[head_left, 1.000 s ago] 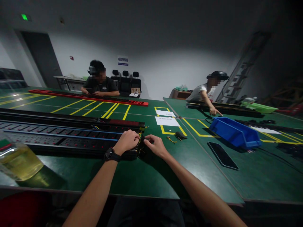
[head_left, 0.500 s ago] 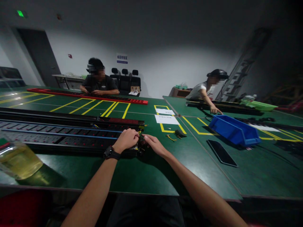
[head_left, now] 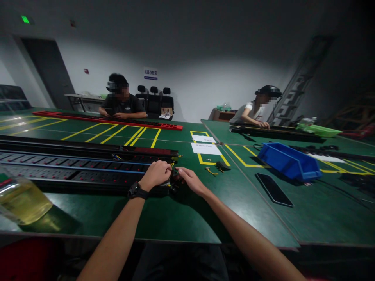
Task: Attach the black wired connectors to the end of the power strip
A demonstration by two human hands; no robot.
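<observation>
Long black power strips (head_left: 73,172) with rows of sockets and small red marks lie side by side at the left. My left hand (head_left: 156,173), a watch on its wrist, rests over the right end of the nearest strips with curled fingers. What it pinches, perhaps a wire, is hidden. Facing it, my right hand (head_left: 190,180) has thumb and fingers closed on a small black end piece (head_left: 175,185) at the strip's end. Short yellow wires show between the hands. A loose yellow wire (head_left: 211,171) and a small black part (head_left: 222,166) lie to the right.
A bottle of yellow liquid (head_left: 25,201) is at the near left. On the right are a phone (head_left: 274,189) and a blue bin (head_left: 290,160). Paper labels (head_left: 206,148) lie mid-table. Across the table, two people sit by a red strip (head_left: 164,126) and a dark strip (head_left: 278,133).
My hands stay in nearly the same place at the strip's end. The person at the right has drawn an arm back from the blue bin to the dark strip.
</observation>
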